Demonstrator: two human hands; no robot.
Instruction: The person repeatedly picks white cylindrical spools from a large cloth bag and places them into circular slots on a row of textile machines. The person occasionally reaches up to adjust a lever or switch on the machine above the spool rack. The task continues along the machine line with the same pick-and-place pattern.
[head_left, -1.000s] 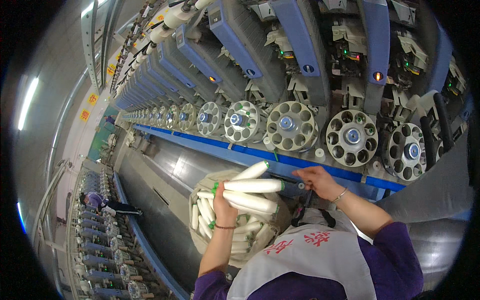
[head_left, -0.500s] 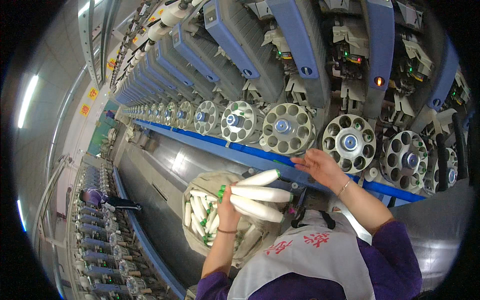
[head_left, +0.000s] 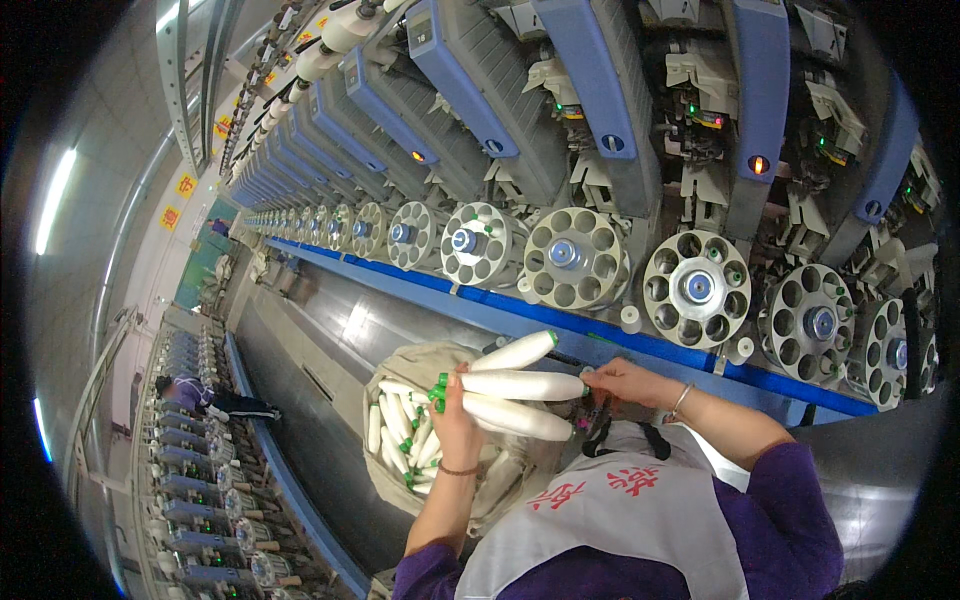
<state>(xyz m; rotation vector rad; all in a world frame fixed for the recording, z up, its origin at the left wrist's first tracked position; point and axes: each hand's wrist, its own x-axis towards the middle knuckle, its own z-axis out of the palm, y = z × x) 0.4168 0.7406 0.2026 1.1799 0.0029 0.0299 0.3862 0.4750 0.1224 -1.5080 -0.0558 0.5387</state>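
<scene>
My left hand (head_left: 456, 428) is closed around the green ends of three white yarn bobbins, which fan out to the right. The upper bobbin (head_left: 515, 352) tilts upward, the middle bobbin (head_left: 520, 385) lies nearly level, and the lower bobbin (head_left: 518, 416) slants down. At the far end of the middle one, my right hand (head_left: 622, 383) pinches with thumb and fingers; whether a thread is between them is too small to see. Beneath the left hand, a cloth sack (head_left: 388, 362) holds several more white bobbins (head_left: 397, 420) with green ends.
Along the winding machine runs a row of round magazines with holes, among them a pale one (head_left: 572, 215) and a metallic one (head_left: 697, 325). A blue rail (head_left: 500, 300) passes below them. Another person (head_left: 190, 395) stands by machines at the far left.
My right hand has come down from beside the magazines to the end of the middle bobbin, its fingers closing there. My left hand still holds the three bobbins.
</scene>
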